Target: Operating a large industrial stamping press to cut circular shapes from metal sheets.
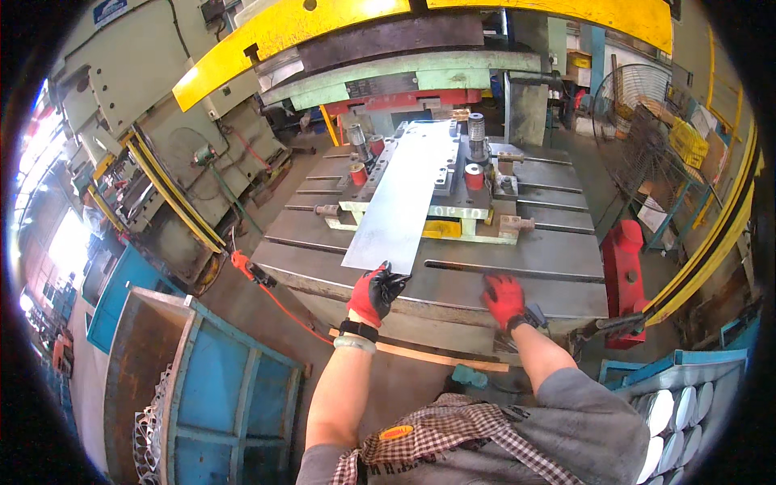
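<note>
A long, shiny sheet metal strip (394,198) slopes from the die towards me, its far part lying on the die. At its near end, my left hand (374,293), in a red glove with black fingers, grips the edge with the fingers closed. My right hand (503,299), gloved in red, rests on the front edge of the slotted press bed (550,252), fingers stretched out and holding nothing. Under the strip sits the die (453,212), pale green with guide posts (476,136) and red-banded cylinders (474,176) on both sides. Above hangs the green and yellow press ram (420,79).
To my left stands a blue metal bin (212,368) with perforated scrap inside. At my right, a blue container (687,368) holds stacked round metal discs (671,428). A red pedestal (626,279) and a yellow guard rail (703,250) flank the bed; fans stand farther back.
</note>
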Demonstrator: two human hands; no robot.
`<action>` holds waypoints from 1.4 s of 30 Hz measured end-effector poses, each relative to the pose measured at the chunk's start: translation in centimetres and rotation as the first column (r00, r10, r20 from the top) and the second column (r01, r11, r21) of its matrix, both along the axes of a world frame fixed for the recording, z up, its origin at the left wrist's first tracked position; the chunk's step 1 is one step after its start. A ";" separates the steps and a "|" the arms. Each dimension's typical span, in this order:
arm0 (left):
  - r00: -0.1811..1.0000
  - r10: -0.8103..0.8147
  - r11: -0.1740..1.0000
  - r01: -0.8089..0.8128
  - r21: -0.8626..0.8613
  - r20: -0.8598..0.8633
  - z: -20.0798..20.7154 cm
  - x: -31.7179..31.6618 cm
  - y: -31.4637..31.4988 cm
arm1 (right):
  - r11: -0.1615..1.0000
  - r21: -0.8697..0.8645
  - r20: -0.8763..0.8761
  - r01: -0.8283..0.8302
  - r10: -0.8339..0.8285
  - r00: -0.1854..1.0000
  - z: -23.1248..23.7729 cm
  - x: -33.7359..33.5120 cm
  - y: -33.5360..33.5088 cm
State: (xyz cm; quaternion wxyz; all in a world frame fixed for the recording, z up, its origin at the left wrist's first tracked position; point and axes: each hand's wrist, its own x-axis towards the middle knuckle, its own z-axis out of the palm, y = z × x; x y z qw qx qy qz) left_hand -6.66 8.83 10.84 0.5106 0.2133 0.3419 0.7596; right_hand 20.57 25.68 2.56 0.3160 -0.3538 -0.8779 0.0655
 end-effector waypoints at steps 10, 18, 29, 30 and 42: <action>0.999 0.018 0.999 -0.017 -0.036 0.032 1.5 1.0 0.3 | 0.999 0.034 -0.005 0.006 -0.006 1.000 -0.8 0.0 0.3; 0.998 0.017 1.000 -0.016 -0.010 0.067 1.1 0.7 0.3 | 1.000 0.003 0.020 0.001 -0.001 1.000 -0.3 0.0 0.3; 0.998 0.056 0.998 -0.056 -0.026 -0.008 1.1 1.0 -0.2 | 0.999 0.034 -0.005 0.001 -0.001 1.000 -0.3 0.0 0.1; 0.998 0.059 0.998 -0.058 -0.031 0.032 1.2 1.1 -0.1 | 0.999 0.045 -0.013 0.000 0.001 1.000 -0.4 0.0 0.1; 0.999 0.018 0.998 -0.017 -0.053 0.030 0.2 0.8 -0.5 | 1.000 0.019 -0.037 -0.018 0.019 0.999 -0.1 0.0 0.2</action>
